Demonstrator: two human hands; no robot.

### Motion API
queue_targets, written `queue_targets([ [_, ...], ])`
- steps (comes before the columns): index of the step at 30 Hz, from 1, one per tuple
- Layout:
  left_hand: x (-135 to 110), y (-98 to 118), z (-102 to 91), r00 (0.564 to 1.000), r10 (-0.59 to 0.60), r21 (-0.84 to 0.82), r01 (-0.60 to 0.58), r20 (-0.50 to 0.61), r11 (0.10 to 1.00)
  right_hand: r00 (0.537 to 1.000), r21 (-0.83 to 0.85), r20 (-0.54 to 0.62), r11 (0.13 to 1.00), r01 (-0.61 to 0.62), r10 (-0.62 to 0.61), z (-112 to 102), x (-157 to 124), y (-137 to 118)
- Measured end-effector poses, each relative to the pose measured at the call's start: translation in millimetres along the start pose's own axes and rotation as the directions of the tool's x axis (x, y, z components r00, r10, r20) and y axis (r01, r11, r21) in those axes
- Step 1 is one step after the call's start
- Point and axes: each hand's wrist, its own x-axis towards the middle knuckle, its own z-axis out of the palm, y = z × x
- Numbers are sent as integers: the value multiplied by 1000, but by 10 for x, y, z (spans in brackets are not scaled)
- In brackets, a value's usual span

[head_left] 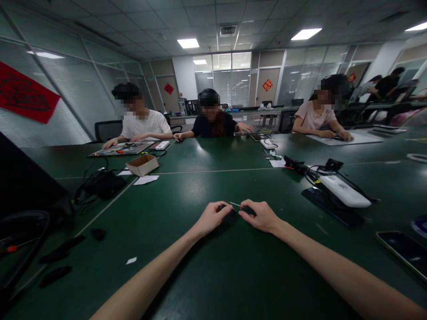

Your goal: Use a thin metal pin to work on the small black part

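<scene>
My left hand (211, 218) and my right hand (262, 217) are raised close together over the green table mat (187, 262). Between them runs a thin metal pin (235, 205). My right fingers pinch a small black part (249, 210) at the pin's right end. My left fingertips pinch something small and dark (222, 206) at the other end. The fingers hide most of both dark pieces, so I cannot tell what they are.
A black phone (330, 206) and a white power bank (343, 191) lie to the right, with black cables behind them. A cardboard box (143, 165) and a black pouch (103, 184) sit to the left. Several people work at the table's far side.
</scene>
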Motion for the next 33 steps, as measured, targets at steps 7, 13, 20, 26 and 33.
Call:
queue_targets([
  [7, 32, -69, -22, 999, -20, -224, 9, -44, 975, 1000, -9, -4, 1000, 2, -2, -11, 0, -13],
  [13, 57, -126, -45, 995, -72, -299, 50, -66, 953, 1000, 1, 13, 1000, 22, -22, -18, -10, -15],
  [20, 59, -136, -42, 995, -59, -295, 34, -76, 955, 997, 1, 44, 998, 67, -67, -14, -16, -32],
  [26, 35, -128, -13, 986, -24, -165, -4, -166, 986, 989, -71, 87, 990, 125, -119, -17, -4, -67],
  [33, -11, -110, -40, 989, 10, -45, -17, -149, 999, 985, -78, 121, 988, 133, -123, -30, 4, -81],
])
